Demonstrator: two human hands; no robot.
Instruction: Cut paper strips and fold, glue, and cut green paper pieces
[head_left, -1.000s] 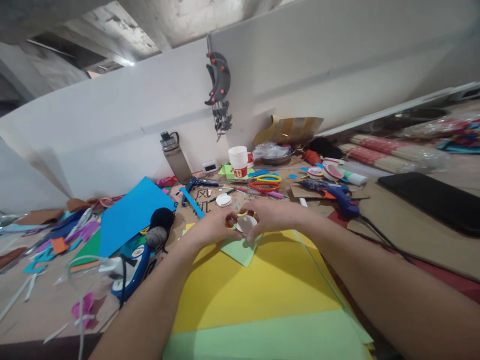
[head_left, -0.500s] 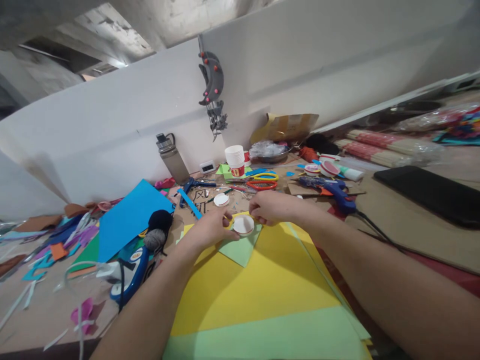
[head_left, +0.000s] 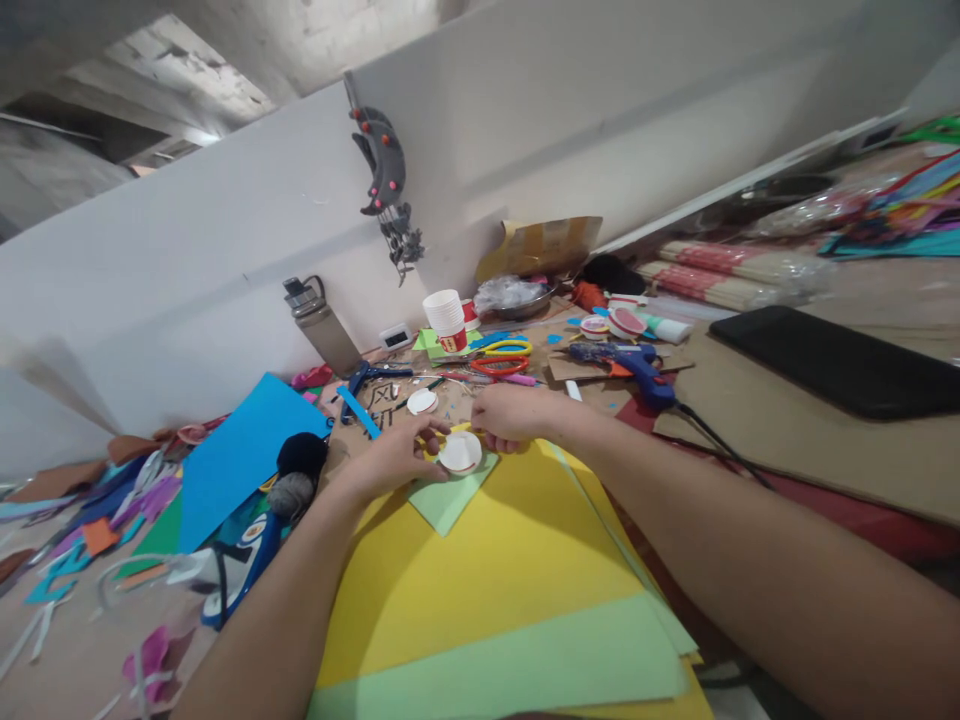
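Observation:
My left hand (head_left: 394, 458) pinches the left edge of a small round white lid (head_left: 460, 452) with a reddish rim. The lid rests on a light green paper piece (head_left: 446, 497) that lies on big yellow foam sheets (head_left: 487, 570). My right hand (head_left: 510, 415) is curled just right of the lid, fingertips touching its far edge; what it grips, if anything, is hidden. A light green sheet (head_left: 510, 665) covers the near end of the yellow stack.
A blue sheet (head_left: 236, 455), black and grey pompoms (head_left: 296, 472) and scraps lie left. Behind are a second white lid (head_left: 421, 402), scissors (head_left: 499, 358), paper cups (head_left: 444, 318), a bottle (head_left: 319, 325) and a blue glue gun (head_left: 626, 362) with cord. A black tablet (head_left: 832, 358) lies right.
The lid has come down from between both hands onto the green piece. My right hand has drawn back a little to the right. The view has shifted right.

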